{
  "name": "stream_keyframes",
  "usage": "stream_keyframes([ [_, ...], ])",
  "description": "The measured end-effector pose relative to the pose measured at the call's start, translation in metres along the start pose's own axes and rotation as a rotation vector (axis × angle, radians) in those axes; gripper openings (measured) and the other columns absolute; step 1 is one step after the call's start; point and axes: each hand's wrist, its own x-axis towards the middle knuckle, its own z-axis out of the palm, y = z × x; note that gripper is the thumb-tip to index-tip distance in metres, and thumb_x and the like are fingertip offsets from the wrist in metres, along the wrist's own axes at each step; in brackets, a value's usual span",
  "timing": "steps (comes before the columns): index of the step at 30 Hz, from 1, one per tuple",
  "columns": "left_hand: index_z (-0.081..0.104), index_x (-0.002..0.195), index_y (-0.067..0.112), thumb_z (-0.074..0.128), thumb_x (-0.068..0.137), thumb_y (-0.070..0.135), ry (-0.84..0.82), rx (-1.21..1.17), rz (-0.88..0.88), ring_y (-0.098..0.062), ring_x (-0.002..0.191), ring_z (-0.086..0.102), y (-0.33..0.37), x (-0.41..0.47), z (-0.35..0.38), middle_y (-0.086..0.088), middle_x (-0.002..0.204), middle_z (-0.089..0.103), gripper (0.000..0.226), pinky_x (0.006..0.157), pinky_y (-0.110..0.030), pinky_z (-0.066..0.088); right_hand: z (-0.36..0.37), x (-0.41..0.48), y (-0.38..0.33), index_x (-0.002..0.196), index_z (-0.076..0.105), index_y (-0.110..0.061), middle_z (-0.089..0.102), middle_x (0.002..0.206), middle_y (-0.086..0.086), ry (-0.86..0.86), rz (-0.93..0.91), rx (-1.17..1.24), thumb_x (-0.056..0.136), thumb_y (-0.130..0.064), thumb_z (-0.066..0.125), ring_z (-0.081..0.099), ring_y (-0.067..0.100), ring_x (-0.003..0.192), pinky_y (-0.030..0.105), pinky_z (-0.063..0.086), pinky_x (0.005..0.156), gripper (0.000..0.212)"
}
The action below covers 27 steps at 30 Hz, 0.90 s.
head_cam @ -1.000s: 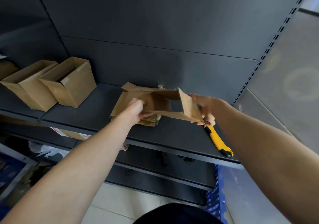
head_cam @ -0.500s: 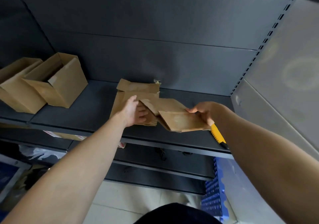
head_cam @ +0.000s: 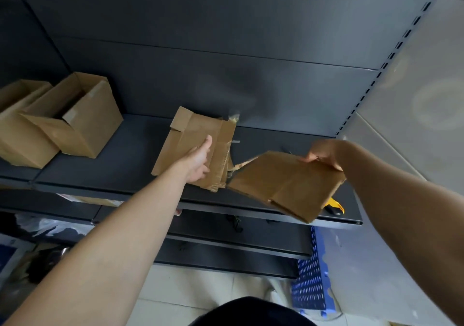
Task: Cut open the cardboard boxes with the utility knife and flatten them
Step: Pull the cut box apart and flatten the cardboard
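A dark shelf carried two open boxes at left and a flat stack mid-shelf. The left hand lay open, pressing the stack. The right hand pinched a flattened box above the front edge, which half hid the knife.

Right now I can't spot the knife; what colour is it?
Yellow with a black end, in the head view: knife peeks from under the cardboard.
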Motion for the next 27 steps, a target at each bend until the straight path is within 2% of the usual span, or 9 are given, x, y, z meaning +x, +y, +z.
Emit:
stream_keyframes([
  [3, 0.016, 0.153, 0.015, 0.03, 0.09, 0.068, 0.015, 0.036, -0.003, -0.037, 0.14, 0.029, -0.006, -0.003, -0.003, -0.011, 0.159, 0.014, 0.083, 0.117, -0.051, 0.017, -0.006, 0.004, -0.001, 0.103, 0.061, 0.003, 0.069, 0.066, 0.015, 0.057, -0.062, 0.081, 0.093, -0.01, 0.056, 0.066, 0.029, 0.063, 0.034, 0.05, 0.068, 0.017],
  [6, 0.018, 0.152, 0.016, 0.029, 0.089, 0.07, 0.04, 0.076, -0.003, -0.033, 0.136, 0.038, -0.008, -0.004, -0.006, -0.009, 0.158, 0.019, 0.084, 0.116, -0.05, 0.02, -0.005, 0.0, -0.004, 0.083, 0.064, -0.003, 0.059, 0.049, 0.01, 0.039, -0.04, 0.136, 0.087, -0.014, 0.049, 0.05, 0.021, 0.039, 0.021, 0.042, 0.048, 0.018],
  [8, 0.017, 0.152, 0.014, 0.03, 0.089, 0.07, 0.029, 0.082, 0.007, -0.031, 0.135, 0.039, -0.01, -0.005, -0.006, -0.008, 0.158, 0.019, 0.085, 0.116, -0.05, 0.019, -0.01, -0.003, -0.007, 0.08, 0.063, -0.008, 0.052, 0.05, 0.007, 0.076, -0.035, 0.156, 0.082, -0.016, 0.051, 0.043, 0.017, 0.039, 0.02, 0.037, 0.051, 0.015],
  [10, 0.019, 0.151, 0.013, 0.031, 0.09, 0.068, 0.028, 0.069, 0.017, -0.03, 0.132, 0.043, -0.012, -0.005, -0.006, -0.01, 0.156, 0.024, 0.083, 0.115, -0.05, 0.02, -0.016, -0.004, -0.011, 0.085, 0.063, -0.007, 0.057, 0.05, 0.008, 0.126, -0.056, 0.212, 0.083, -0.013, 0.054, 0.049, 0.019, 0.035, 0.019, 0.041, 0.05, 0.011],
  [14, 0.019, 0.151, 0.017, 0.03, 0.088, 0.072, 0.009, 0.071, -0.003, -0.031, 0.129, 0.046, -0.007, -0.007, -0.001, -0.011, 0.155, 0.026, 0.084, 0.115, -0.051, 0.021, -0.015, -0.004, -0.015, 0.084, 0.059, -0.002, 0.065, 0.063, 0.013, 0.194, -0.125, 0.358, 0.088, -0.005, 0.052, 0.061, 0.027, 0.061, 0.031, 0.048, 0.059, 0.009],
  [18, 0.014, 0.153, 0.022, 0.024, 0.091, 0.068, -0.067, 0.102, -0.025, -0.034, 0.139, 0.032, -0.001, -0.015, 0.009, -0.006, 0.16, 0.013, 0.078, 0.116, -0.046, 0.017, -0.01, 0.001, -0.005, 0.082, 0.052, -0.014, 0.046, 0.065, 0.007, 0.18, -0.042, 0.4, 0.075, -0.012, 0.048, 0.037, 0.017, 0.054, 0.022, 0.03, 0.058, 0.008],
  [21, 0.017, 0.152, 0.018, 0.026, 0.096, 0.06, -0.041, 0.104, -0.004, -0.034, 0.138, 0.033, 0.0, -0.019, 0.009, -0.007, 0.158, 0.018, 0.07, 0.114, -0.046, 0.019, -0.013, 0.006, 0.003, 0.077, 0.052, -0.012, 0.042, 0.062, 0.007, 0.155, -0.021, 0.407, 0.077, -0.012, 0.047, 0.033, 0.015, 0.051, 0.021, 0.03, 0.056, 0.005],
  [24, 0.02, 0.151, 0.013, 0.035, 0.101, 0.044, -0.05, 0.333, 0.069, -0.027, 0.133, 0.042, -0.008, -0.017, 0.009, -0.005, 0.155, 0.028, 0.06, 0.109, -0.043, 0.031, -0.005, 0.008, -0.001, 0.084, 0.051, -0.01, 0.045, 0.062, 0.007, 0.098, -0.048, 0.465, 0.083, -0.011, 0.047, 0.035, 0.016, 0.05, 0.021, 0.034, 0.051, 0.005],
  [27, 0.042, 0.141, 0.012, 0.044, 0.101, 0.022, 0.03, 0.602, 0.275, -0.021, 0.13, 0.045, -0.018, -0.008, 0.018, -0.004, 0.144, 0.045, 0.041, 0.105, -0.029, 0.035, 0.005, 0.011, -0.008, 0.082, 0.05, -0.007, 0.046, 0.055, 0.008, -0.028, -0.05, 0.484, 0.088, -0.013, 0.04, 0.036, 0.017, 0.052, 0.022, 0.032, 0.056, 0.014],
])
